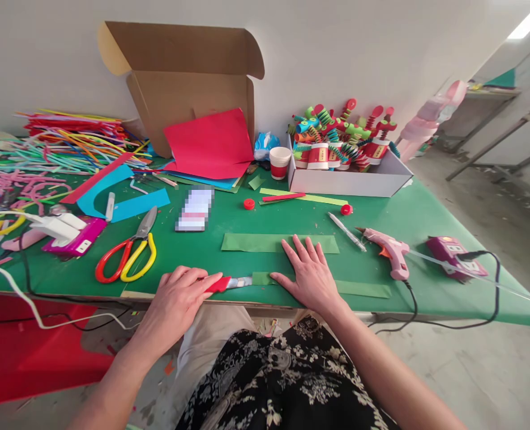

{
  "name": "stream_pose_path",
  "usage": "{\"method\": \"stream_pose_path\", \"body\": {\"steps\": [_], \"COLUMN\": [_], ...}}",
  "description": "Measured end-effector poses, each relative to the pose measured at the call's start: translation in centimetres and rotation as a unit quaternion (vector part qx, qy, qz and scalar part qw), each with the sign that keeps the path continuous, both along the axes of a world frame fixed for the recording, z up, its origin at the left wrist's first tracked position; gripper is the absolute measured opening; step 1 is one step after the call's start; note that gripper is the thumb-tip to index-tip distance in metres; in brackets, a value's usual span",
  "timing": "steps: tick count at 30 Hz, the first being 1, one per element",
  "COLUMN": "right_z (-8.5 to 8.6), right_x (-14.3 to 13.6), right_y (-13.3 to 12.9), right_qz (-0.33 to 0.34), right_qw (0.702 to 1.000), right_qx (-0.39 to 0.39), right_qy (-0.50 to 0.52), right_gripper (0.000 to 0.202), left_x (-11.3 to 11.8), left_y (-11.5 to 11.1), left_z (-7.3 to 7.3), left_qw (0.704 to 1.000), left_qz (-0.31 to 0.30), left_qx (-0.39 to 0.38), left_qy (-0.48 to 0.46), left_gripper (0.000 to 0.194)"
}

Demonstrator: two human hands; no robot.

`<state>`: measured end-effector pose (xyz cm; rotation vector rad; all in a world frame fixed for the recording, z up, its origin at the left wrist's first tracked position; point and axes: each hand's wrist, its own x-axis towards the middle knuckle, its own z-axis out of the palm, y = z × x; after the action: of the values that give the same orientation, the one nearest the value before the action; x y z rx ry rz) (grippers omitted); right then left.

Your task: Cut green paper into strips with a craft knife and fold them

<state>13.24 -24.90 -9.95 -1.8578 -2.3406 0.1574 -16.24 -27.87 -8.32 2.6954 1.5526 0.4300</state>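
My left hand (179, 298) is closed around the red handle of a utility knife (220, 285). The knife's blade lies at the left end of a narrow green paper strip (363, 289) along the table's front edge. With fingers spread, my right hand (310, 278) lies flat across that strip. Its fingertips rest on a wider green paper strip (256, 242) just behind. Part of the narrow strip is hidden under my right hand.
Scissors (133, 251) and a phone (194, 209) lie to the left. A pink glue gun (393, 254), its cord and a power socket (453, 257) are at the right. Behind stand a white box (350, 182) of paper figures, a paper cup (280, 164) and a cardboard box (184, 95).
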Motion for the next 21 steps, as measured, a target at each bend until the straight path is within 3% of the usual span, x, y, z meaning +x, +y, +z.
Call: {"method": "stream_pose_path", "body": {"steps": [7, 11, 14, 21], "right_z": [1.3, 2.1, 2.1, 1.8], "right_x": [-0.3, -0.4, -0.4, -0.1], "right_y": [0.1, 0.8, 1.4, 1.8], "right_qz": [0.011, 0.136, 0.235, 0.257], "right_qw": [1.0, 0.989, 0.967, 0.959], "right_qx": [-0.015, -0.025, -0.057, -0.084], "right_qy": [0.021, 0.053, 0.083, 0.089], "right_gripper": [0.076, 0.047, 0.039, 0.039], "left_x": [0.2, 0.2, 0.3, 0.0], "left_y": [-0.3, -0.2, -0.1, 0.0], "left_z": [0.2, 0.1, 0.0, -0.1], "left_qw": [1.0, 1.0, 1.0, 1.0], "left_qz": [0.017, 0.019, 0.014, -0.001], "left_qx": [0.008, 0.007, 0.011, 0.011], "left_qy": [0.014, 0.017, 0.015, 0.006], "left_gripper": [0.035, 0.036, 0.036, 0.035]}}
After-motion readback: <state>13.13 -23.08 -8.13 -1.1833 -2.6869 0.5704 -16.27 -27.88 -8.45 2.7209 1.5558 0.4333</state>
